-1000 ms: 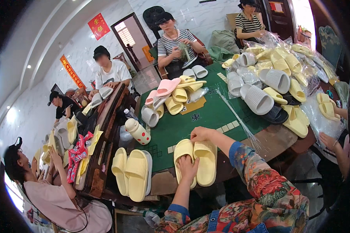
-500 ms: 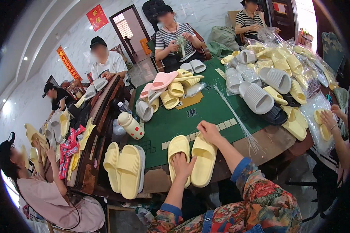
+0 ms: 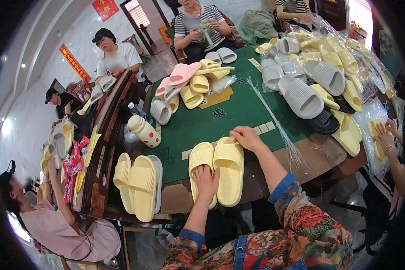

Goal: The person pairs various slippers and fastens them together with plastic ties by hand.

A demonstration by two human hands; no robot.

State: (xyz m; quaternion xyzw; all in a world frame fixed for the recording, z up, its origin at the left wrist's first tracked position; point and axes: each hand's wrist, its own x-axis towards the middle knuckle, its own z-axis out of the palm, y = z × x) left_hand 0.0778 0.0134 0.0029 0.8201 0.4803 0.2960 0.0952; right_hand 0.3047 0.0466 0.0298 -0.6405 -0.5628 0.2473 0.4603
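Two pale yellow slippers stand side by side at the near table edge, toes pointing away from me. In the left slipper [image 3: 202,154] rests my left hand [image 3: 205,181], its fingertips hidden at the strap and its thumb at the inner side, between the pair. My right hand [image 3: 247,137] is closed in a pinch by the toe of the right slipper [image 3: 229,173]; what is between those fingertips is too small to make out. To the left, another yellow pair [image 3: 144,189] leans against a whitish-grey slipper [image 3: 158,180].
Thin white plastic strands [image 3: 274,119] cross the green table mat [image 3: 189,130]. Pink, yellow and grey slippers pile up beyond; a larger heap [image 3: 303,96], partly bagged, lies right. A red-dotted bottle [image 3: 144,131] stands left. Other people sit around; a co-worker's hand [image 3: 383,137] touches bagged slippers.
The view has shifted a little, so the table appears higher and further left. My right hand has edged outward along the right slipper's toe. My left hand stays in the left slipper.
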